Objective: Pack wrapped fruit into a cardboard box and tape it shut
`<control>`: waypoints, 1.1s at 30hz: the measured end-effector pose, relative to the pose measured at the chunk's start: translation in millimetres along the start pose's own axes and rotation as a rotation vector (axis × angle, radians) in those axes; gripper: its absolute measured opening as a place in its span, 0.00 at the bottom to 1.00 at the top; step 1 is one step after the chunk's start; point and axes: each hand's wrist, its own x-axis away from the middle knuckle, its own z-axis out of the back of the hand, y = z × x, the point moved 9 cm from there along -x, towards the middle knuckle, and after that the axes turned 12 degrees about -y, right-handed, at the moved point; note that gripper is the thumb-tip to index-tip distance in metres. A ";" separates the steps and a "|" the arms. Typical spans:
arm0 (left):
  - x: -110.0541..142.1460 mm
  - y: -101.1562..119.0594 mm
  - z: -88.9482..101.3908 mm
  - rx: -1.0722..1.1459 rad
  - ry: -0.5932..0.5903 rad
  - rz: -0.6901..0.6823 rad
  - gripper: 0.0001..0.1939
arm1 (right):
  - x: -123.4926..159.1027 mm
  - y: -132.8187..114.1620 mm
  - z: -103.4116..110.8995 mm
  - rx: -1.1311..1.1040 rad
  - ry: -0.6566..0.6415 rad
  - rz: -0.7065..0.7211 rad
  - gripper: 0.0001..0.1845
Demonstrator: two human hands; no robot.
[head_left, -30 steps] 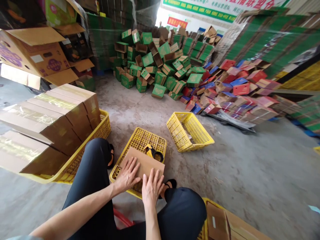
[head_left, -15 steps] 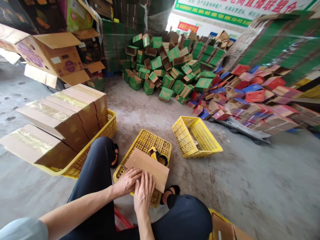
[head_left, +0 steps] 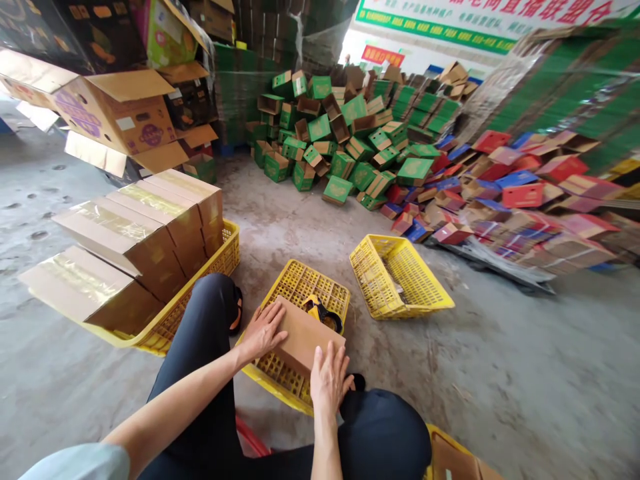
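A plain brown cardboard box (head_left: 306, 335) lies on an upturned yellow plastic crate (head_left: 280, 379) between my knees. My left hand (head_left: 262, 332) rests on the left end of the box, its fingers stretched over the top edge. At the right end, my right hand (head_left: 329, 379) touches the near corner with fingers spread. Neither hand is closed around the box. Just behind it on the crate sits a tape dispenser (head_left: 324, 313) in yellow and black, partly hidden by the box.
Left of me, a yellow crate (head_left: 233, 250) holds several taped cartons (head_left: 155, 213). Another yellow crate (head_left: 400, 277) stands ahead to the right. Green boxes (head_left: 340, 190) and red and blue boxes (head_left: 523, 195) lie piled beyond. A carton (head_left: 453, 460) shows beside my right knee.
My hands have moved apart from the middle of the box's near edge to its two ends. The front side of the box now shows. The view has shifted slightly.
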 end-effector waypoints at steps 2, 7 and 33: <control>0.7 5.9 -3.4 -0.018 -0.011 -0.015 0.38 | -1.2 -0.2 -0.5 0.000 0.028 -0.002 0.43; 13.2 36.1 -15.5 -0.041 -0.038 -0.139 0.43 | 10.1 -30.9 -6.2 0.066 0.083 0.105 0.41; 47.6 53.9 -12.1 0.130 -0.185 -0.299 0.28 | 66.1 -68.3 -41.5 -0.065 0.149 0.513 0.34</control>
